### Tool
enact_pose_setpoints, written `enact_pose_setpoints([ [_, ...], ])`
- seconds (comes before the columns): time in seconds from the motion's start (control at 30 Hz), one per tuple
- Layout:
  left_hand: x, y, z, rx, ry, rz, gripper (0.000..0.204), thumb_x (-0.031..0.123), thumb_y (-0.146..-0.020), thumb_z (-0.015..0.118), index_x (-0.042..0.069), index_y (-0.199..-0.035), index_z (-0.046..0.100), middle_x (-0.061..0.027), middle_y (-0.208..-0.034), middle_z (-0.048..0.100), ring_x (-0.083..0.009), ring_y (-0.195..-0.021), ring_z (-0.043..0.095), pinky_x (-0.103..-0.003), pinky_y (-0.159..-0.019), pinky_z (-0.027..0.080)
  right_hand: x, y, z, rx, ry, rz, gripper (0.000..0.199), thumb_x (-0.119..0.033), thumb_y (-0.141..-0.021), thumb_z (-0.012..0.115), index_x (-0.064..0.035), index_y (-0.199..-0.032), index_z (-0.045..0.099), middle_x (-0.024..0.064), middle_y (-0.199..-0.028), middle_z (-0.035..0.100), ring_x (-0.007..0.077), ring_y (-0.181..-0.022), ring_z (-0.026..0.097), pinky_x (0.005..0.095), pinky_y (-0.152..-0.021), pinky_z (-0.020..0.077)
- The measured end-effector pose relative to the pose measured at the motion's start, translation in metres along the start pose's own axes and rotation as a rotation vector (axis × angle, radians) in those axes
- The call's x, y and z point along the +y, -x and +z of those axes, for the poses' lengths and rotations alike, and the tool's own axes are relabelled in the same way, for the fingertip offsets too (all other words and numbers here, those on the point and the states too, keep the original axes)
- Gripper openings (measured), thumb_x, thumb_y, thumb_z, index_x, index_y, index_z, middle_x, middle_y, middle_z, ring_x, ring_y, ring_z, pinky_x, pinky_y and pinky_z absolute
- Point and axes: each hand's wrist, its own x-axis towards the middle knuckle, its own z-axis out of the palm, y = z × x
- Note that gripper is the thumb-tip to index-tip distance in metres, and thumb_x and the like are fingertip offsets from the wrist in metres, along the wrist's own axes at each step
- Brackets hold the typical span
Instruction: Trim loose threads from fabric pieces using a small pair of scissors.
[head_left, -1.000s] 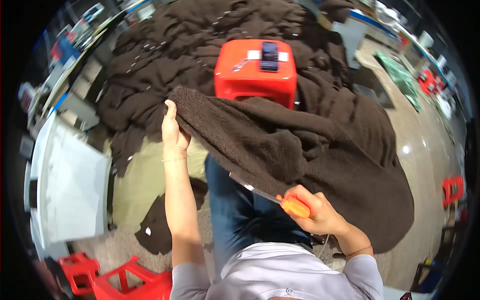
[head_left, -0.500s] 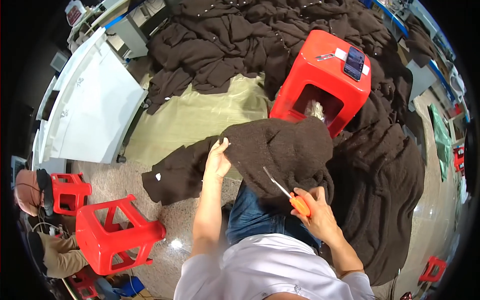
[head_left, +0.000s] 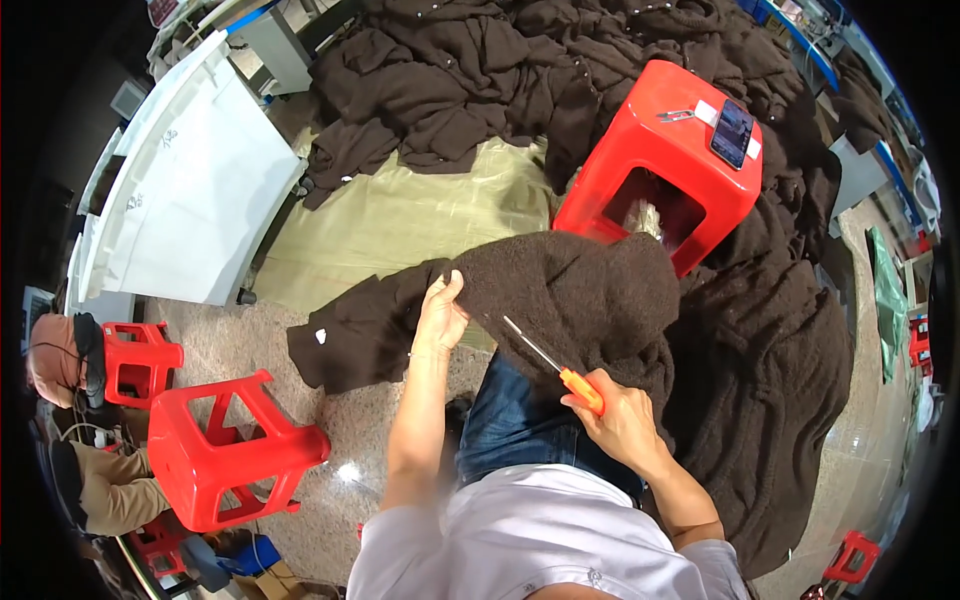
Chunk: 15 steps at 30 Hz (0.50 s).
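Note:
My left hand [head_left: 441, 312] pinches the left edge of a dark brown knit garment [head_left: 570, 285] that lies bunched over my lap. In my right hand [head_left: 622, 425] is a pair of scissors [head_left: 582, 390] with orange handles and slim metal blades. The blades slant up and to the left over the near edge of the knit, their tips a little to the right of my left hand. Whether they touch the fabric I cannot tell. A length of brown knit [head_left: 360, 335] with a small white spot on it stretches out to the left, beyond my left wrist.
A red stool [head_left: 660, 160] stands ahead, with a phone [head_left: 732, 133] and small metal snips [head_left: 676, 116] on top. Brown garments [head_left: 450, 80] heap behind it; more brown knit [head_left: 760, 400] lies at my right. Another red stool [head_left: 235, 455] and a white table panel [head_left: 190, 190] are left.
My right hand has shifted slightly up and left, and the scissors have swung with it, their tips nearer my left hand. My left hand keeps its pinch. The whole view has shifted slightly.

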Motion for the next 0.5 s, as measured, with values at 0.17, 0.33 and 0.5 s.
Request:
enact_pose_setpoints([
  [0.17, -0.016, 0.013, 0.013, 0.107, 0.061, -0.117, 0.031, 0.017, -0.096, 0.061, 0.002, -0.122, 0.056, -0.01, -0.12, 0.064, -0.0224, -0.111, 0.062, -0.037, -0.096, 0.05, 0.003, -0.001, 0.003, 0.038, -0.027, -0.01, 0.033, -0.034, -0.086, 0.071, -0.0051, -0.087, 0.055, 0.0171, -0.067, 0.064, 0.0401, -0.061, 0.064, 0.0456, -0.051, 0.0483],
  [0.33, -0.032, 0.033, 0.022, -0.003, 0.034, -0.08, 0.029, 0.014, -0.097, 0.057, 0.001, -0.123, 0.056, -0.0099, -0.122, 0.063, -0.0209, -0.11, 0.062, -0.036, -0.095, 0.05, 0.001, 0.004, -0.002, -0.011, 0.067, 0.014, 0.03, -0.031, -0.086, 0.072, -0.0043, -0.09, 0.059, 0.0161, -0.062, 0.061, 0.0378, -0.059, 0.064, 0.0422, -0.053, 0.0489],
  [0.5, -0.03, 0.029, 0.002, 0.065, -0.003, -0.033, 0.029, 0.014, -0.097, 0.057, 0.0, -0.123, 0.056, -0.011, -0.123, 0.063, -0.0218, -0.112, 0.061, -0.037, -0.096, 0.049, 0.0, 0.012, -0.006, -0.085, 0.136, 0.025, 0.032, -0.034, -0.086, 0.071, -0.0041, -0.088, 0.058, 0.0173, -0.06, 0.062, 0.039, -0.058, 0.063, 0.0444, -0.052, 0.0483],
])
